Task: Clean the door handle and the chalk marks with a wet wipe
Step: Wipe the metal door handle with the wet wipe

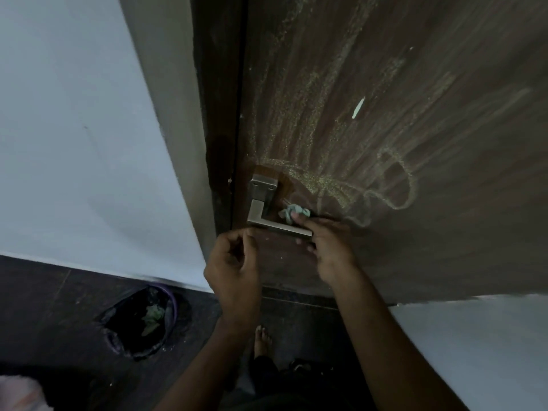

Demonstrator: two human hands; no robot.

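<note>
Head view. Dark brown wooden door point(385, 114), dim light. Brushed-metal L-shaped lever door handle point(267, 215) sits at the door's left edge, its square plate above and its bar running out to the right.

Pale yellowish chalk marks point(341, 173) cover much of the door face: long smeared streaks fanning upward, a curved line just above the handle, and a looped outline to the right of it. A small bare patch of darker wood surrounds the handle plate.

Right hand point(329, 244) is at the free end of the lever. Fingertips pinch a crumpled pale green wet wipe point(292, 213), which lies against the door just above the bar and right of the plate. The other fingers curl under the bar's end; whether they touch it I cannot tell.

Left hand point(234, 262) is raised just below the handle's left end, fingers curled inward toward the thumb, nothing visible in them, apart from the metal.

White wall point(74, 129) left of the dark frame. On the dark floor point(44, 292) below it, a round purple-rimmed bin with black liner point(142, 321), greenish crumpled scraps inside. A bare foot point(262, 336) shows between the forearms.
</note>
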